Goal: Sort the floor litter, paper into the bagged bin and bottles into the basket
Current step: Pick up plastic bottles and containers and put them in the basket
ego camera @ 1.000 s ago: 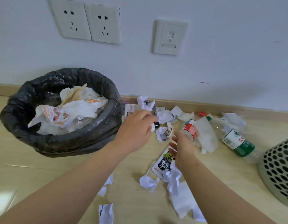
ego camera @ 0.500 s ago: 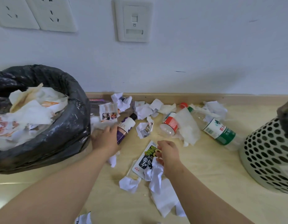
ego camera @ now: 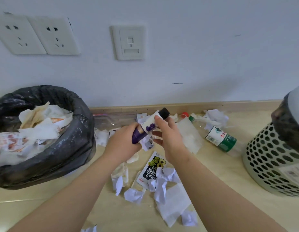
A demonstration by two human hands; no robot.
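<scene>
My left hand [ego camera: 123, 143] grips the lower end of a small white and purple bottle [ego camera: 151, 126] with a black cap, lifted off the floor. My right hand [ego camera: 170, 138] holds the bottle's upper part, thumb near the cap. A scrap of paper [ego camera: 147, 144] hangs beneath the bottle between my hands. The bin with the black bag [ego camera: 73, 144] stands at the left, full of crumpled paper. The perforated basket [ego camera: 269, 166] stands at the right edge. A clear bottle with a green label [ego camera: 219, 138] lies on the floor by the wall.
Torn paper scraps [ego camera: 160, 186] and a printed sachet [ego camera: 152, 168] litter the floor below my hands. More paper [ego camera: 215, 116] and a red-capped bottle [ego camera: 184, 114] lie along the skirting board. Wall sockets [ego camera: 36, 36] and a switch plate [ego camera: 129, 42] are above.
My left hand has lifted the small bottle from the floor. My right hand left the sachet and came up to take the bottle's upper part.
</scene>
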